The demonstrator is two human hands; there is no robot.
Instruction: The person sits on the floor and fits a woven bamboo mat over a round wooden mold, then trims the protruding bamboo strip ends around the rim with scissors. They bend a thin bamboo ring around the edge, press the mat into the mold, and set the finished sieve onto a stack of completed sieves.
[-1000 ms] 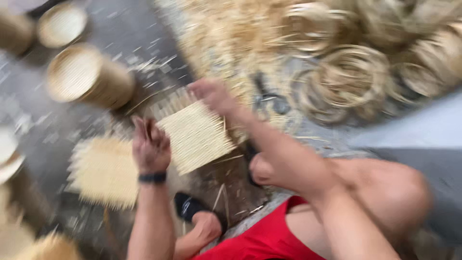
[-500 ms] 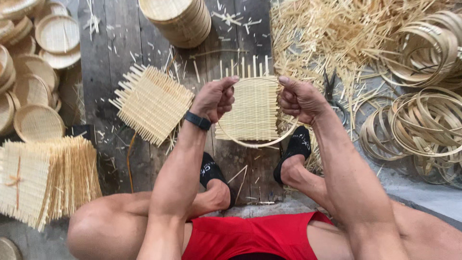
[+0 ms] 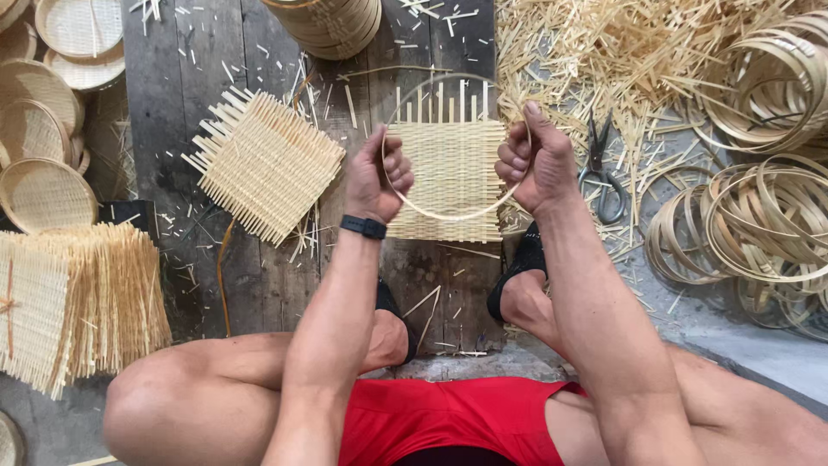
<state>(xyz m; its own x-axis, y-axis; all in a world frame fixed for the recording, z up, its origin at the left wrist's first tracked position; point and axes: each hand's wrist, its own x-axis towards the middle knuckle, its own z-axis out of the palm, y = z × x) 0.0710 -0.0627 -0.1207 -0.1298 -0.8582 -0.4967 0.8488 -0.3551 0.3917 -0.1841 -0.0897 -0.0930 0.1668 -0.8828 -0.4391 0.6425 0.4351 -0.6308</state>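
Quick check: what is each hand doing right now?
Left hand: closed, gripping the left side of the thin bamboo hoop over the woven mat.
Right hand: closed, gripping the hoop's right side.

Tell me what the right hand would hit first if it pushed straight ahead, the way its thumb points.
Probably the scattered bamboo strips beyond the right hand; depth is unclear from above.

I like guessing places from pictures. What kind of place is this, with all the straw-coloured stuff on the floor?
It looks like a basket-weaving workshop. Both hands hold a thin hoop over a woven square mat. Around them lie stacked woven mats, finished round trays, coiled hoops and loose cut strips.
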